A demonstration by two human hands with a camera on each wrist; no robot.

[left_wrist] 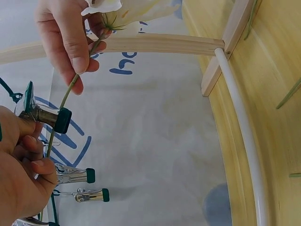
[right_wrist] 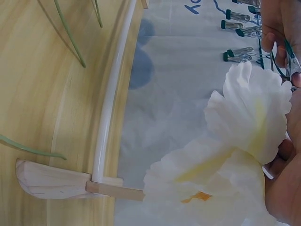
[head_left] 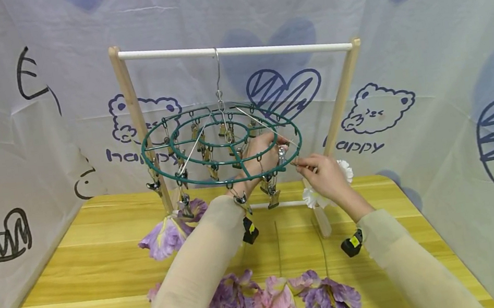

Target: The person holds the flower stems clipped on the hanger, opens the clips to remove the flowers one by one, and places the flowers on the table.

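From a white bar hangs a green round clip hanger [head_left: 207, 182] with metal clips around its rings. At its right side, my left hand [head_left: 262, 153] grips a metal clip [left_wrist: 44, 114] with green-tipped jaws. A thin green stem [left_wrist: 70, 85] passes at the clip's jaws and down by the left fingers; whether the jaws bite it cannot be told. Just right of the hanger, my right hand [head_left: 326, 174] pinches that stem between thumb and fingers. The stem belongs to a white artificial flower [right_wrist: 254, 106] with a yellow-orange centre, hanging below the right hand and partly hidden by it.
A wooden stand with a white top bar [head_left: 279, 48] carries the hanger. On the left, a purple flower [head_left: 164, 239] hangs under the clips. Purple and pink flowers [head_left: 275, 302] lie along the table's near side, stems pointing away. Drawn-on white cloth [head_left: 429, 33] surrounds the wooden table [head_left: 65, 274].
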